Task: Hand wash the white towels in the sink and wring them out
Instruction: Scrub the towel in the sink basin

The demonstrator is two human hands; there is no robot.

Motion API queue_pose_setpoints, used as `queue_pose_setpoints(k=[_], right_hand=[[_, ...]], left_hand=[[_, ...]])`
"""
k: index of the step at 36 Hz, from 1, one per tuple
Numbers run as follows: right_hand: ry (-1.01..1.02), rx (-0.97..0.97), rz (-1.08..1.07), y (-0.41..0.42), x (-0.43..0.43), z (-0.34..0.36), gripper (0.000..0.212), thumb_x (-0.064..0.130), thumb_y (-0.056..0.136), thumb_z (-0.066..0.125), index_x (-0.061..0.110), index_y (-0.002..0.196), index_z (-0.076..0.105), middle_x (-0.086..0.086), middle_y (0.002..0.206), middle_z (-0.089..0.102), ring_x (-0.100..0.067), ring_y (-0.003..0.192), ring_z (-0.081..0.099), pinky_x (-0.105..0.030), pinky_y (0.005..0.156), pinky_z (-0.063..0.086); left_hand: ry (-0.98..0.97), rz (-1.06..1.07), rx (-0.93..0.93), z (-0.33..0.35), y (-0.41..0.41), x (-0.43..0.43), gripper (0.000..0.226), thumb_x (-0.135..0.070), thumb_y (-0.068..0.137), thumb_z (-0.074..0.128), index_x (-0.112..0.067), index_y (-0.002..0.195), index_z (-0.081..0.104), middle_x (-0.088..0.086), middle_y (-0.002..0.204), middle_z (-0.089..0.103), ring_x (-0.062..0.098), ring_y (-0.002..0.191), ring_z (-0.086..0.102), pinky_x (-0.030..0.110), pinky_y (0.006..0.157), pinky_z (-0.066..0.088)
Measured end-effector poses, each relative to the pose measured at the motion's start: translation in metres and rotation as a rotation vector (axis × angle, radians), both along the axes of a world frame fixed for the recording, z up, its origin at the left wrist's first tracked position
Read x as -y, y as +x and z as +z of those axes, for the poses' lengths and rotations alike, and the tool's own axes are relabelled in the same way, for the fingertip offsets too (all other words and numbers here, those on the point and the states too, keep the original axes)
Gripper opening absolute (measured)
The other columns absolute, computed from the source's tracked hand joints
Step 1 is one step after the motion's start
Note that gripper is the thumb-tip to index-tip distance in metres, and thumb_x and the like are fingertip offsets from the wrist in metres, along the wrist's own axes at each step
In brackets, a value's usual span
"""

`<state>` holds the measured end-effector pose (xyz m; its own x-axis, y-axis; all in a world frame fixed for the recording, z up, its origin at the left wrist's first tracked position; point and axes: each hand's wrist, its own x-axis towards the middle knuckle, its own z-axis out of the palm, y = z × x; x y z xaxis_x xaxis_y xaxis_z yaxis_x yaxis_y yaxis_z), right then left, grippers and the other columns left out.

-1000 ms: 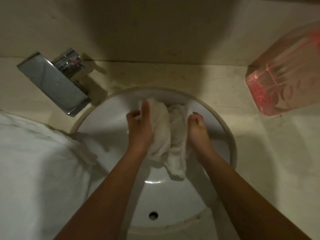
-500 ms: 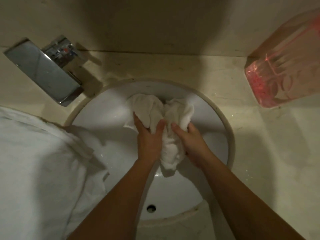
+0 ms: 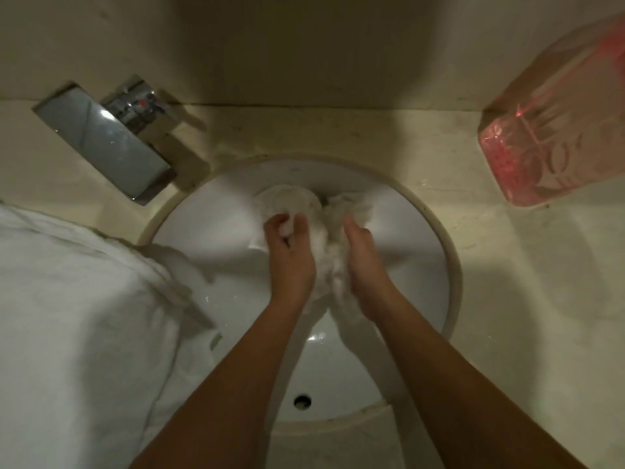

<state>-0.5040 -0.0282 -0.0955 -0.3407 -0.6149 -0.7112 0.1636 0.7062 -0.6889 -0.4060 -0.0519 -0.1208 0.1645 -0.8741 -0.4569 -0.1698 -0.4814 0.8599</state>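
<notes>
A small wet white towel [image 3: 326, 231] is bunched up over the far half of the round white sink [image 3: 216, 225]. My left hand [image 3: 291, 255] grips its left side, fingers curled into the cloth. My right hand [image 3: 363, 262] presses and holds its right side. The two hands sit close together with the towel squeezed between them; its lower end hangs down below the wrists. A big white towel [image 3: 77, 326] lies heaped on the counter at the left, one corner drooping over the sink's rim.
A chrome tap [image 3: 105, 140] juts out at the back left of the sink. A clear pink-tinted container [image 3: 554, 140] stands on the beige counter at the back right. The overflow hole [image 3: 302, 401] shows in the sink's near wall.
Both hands have come together from apart and bunched the towel between them, then shifted slightly; my left fingers now curl into the cloth.
</notes>
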Motion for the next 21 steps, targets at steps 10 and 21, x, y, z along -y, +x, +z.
queue_pose_setpoints(k=[10, 21], right_hand=[[-0.083, -0.053, 0.028, 0.015, -0.004, 0.011, 0.042, 0.044, 0.116, 0.027, 0.023, 0.149, 0.041, -0.006, 0.14, 0.059, -0.019, 0.115, 0.062, -0.037, 0.1, 0.05], [-0.05, -0.008, -0.059, 0.012, 0.004, 0.012, 0.042, 0.046, 0.116, 0.03, 0.023, 0.148, 0.046, -0.011, 0.13, 0.065, -0.021, 0.112, 0.066, -0.041, 0.099, 0.056]], left_hand=[[-0.017, -0.027, -0.023, 0.002, -0.01, -0.004, 0.033, -0.046, 0.11, 0.046, -0.018, 0.111, 0.062, -0.008, 0.089, 0.066, 0.002, 0.084, 0.067, 0.013, 0.07, 0.047], [-0.074, -0.036, 0.011, 0.015, -0.019, 0.004, 0.032, -0.046, 0.109, 0.049, -0.029, 0.084, 0.06, -0.007, 0.08, 0.065, -0.001, 0.069, 0.06, 0.012, 0.062, 0.043]])
